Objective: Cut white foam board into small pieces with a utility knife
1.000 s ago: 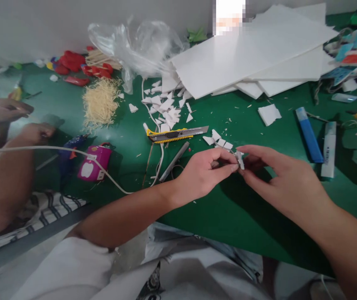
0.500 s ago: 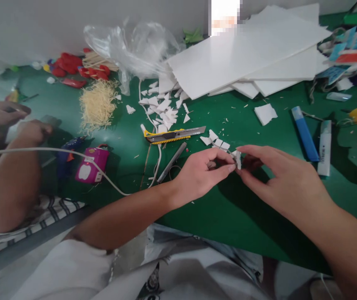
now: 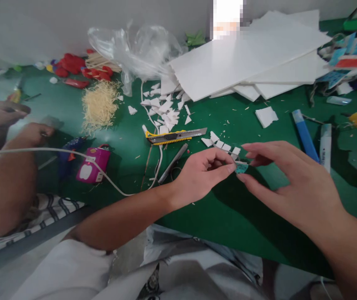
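1. Teal piece [image 3: 241, 168]: pinched at its left end by the left hand [image 3: 201, 175].
2. It sits between the hands, near white bits [image 3: 226, 147], teal face newly showing.
3. Right hand [image 3: 300, 181] has just spread; whether it touches is unclear.

A white short-sleeved shirt [image 3: 193, 277] with a dark front print [image 3: 152, 283]
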Demonstrator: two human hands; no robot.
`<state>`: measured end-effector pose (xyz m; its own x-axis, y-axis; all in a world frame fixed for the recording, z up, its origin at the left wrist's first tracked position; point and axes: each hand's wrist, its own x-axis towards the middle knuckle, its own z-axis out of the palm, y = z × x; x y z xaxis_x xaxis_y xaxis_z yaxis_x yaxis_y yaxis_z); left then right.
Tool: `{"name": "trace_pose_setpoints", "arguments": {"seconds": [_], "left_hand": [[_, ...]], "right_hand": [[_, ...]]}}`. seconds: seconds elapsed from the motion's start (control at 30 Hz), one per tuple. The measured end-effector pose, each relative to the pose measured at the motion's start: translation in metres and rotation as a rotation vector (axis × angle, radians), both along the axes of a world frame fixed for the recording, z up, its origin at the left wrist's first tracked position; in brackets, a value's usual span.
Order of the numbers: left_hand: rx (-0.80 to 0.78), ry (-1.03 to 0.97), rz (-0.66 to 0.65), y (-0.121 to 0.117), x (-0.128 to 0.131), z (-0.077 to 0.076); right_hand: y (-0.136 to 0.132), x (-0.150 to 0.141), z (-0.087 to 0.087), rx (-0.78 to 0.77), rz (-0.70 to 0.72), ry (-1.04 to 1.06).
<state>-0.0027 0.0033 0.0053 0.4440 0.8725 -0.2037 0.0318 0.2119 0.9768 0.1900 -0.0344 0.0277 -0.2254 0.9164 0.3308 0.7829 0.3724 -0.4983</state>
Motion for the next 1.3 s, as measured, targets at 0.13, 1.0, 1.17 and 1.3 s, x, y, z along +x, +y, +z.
{"name": "trace_pose_setpoints", "arguments": {"seconds": [0.13, 1.0, 1.17, 1.3], "left_hand": [[-0.075, 0.009, -0.03, -0.003, -0.001, 0.001], [-0.093, -0.01, -0.015, -0.009, -0.002, 0.008], [-0.08, -0.013, 0.002, -0.009, -0.002, 0.009], [-0.085, -0.065, 0.078, -0.006, -0.002, 0.011]], "right_hand": [[0.001, -0.002, 0.0, 0.053, 0.12, 0.043], [-0.009, -0.003, -0.013, -0.063, -0.065, 0.322], [-0.006, -0.004, -0.009, -0.072, -0.031, 0.383], [-0.001, -0.002, -0.003, 0.009, 0.027, 0.291]]}}
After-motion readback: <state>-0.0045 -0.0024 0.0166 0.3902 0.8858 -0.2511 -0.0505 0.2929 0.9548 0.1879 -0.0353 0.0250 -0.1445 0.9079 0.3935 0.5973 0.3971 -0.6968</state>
